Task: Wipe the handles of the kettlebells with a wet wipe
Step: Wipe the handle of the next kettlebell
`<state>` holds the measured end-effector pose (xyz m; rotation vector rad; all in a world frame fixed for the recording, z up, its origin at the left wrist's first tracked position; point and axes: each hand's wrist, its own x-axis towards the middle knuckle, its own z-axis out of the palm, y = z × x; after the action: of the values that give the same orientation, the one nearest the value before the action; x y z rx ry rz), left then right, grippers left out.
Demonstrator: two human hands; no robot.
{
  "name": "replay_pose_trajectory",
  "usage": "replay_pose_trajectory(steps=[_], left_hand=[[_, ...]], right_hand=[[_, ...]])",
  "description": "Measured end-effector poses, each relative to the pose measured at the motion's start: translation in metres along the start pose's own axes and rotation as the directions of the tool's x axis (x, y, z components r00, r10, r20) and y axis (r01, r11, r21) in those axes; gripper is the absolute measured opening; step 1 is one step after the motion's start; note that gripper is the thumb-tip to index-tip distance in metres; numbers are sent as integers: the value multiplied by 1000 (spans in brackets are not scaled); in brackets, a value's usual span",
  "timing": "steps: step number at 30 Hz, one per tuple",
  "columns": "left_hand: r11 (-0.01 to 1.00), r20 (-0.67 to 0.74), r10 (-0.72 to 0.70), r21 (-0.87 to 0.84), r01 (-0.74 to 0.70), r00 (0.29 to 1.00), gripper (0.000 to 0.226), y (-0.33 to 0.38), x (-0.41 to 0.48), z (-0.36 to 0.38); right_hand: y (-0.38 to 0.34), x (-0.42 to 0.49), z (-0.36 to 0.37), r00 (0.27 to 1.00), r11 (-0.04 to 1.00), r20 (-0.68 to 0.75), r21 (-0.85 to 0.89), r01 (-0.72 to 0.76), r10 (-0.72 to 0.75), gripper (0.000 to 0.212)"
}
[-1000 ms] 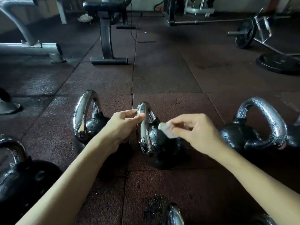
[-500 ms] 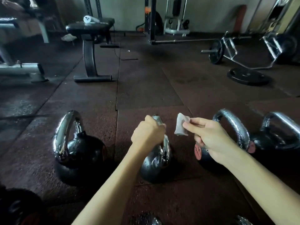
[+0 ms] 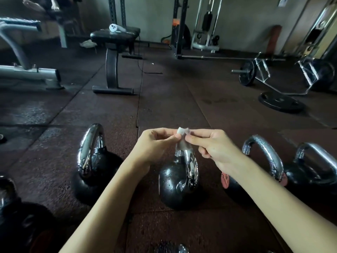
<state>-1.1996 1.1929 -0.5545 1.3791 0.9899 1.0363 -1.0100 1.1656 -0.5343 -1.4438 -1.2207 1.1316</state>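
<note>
Both left hand and right hand pinch the wet wipe; it partly hides the handle.

Gym: kettlebells, bench, seemingly cable machine.

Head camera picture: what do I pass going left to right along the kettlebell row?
Edge kettlebell → tall-handled kettlebell → left hand → wet wipe → right hand → red-marked kettlebell → last kettlebell.

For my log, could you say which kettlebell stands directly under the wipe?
The middle kettlebell, its chrome handle just beneath the wipe; the other kettlebells stand aside.
</note>
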Motion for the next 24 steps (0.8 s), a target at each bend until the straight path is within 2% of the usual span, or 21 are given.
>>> replay_pose_trajectory(steps=[2, 5, 7, 11, 14, 21, 24], left_hand=[[998, -90, -53, 18, 54, 995, 11, -14, 4, -6], [989, -298, -132, 30, 147, 945, 14, -40, 11, -19], [980, -410, -169, 31, 199, 896, 16, -60, 18, -27], [969, -519, -211, 2, 249, 828, 20, -89, 27, -21], [966, -550, -198, 29, 255, 811, 29, -90, 32, -1], [969, -424, -116, 152, 197, 898, 33, -91, 43, 59], [979, -398, -85, 137, 151, 913, 23, -102, 40, 71]], right_hand=[[1, 2, 4, 999, 987, -37, -162, 3, -9, 38], [7, 4, 7, 998, 822, -60, -566, -57, 28, 82], [11, 4, 15, 996, 754, -5, -653, -68, 86, 99], [12, 3, 21, 997, 729, -28, -681, -72, 72, 92], [15, -5, 13, 992, 823, -38, -554, -124, 124, 95], [13, -21, -18, 977, 852, -66, -480, -210, 204, 83], [16, -26, -25, 974, 857, -56, -466, -222, 222, 83]])
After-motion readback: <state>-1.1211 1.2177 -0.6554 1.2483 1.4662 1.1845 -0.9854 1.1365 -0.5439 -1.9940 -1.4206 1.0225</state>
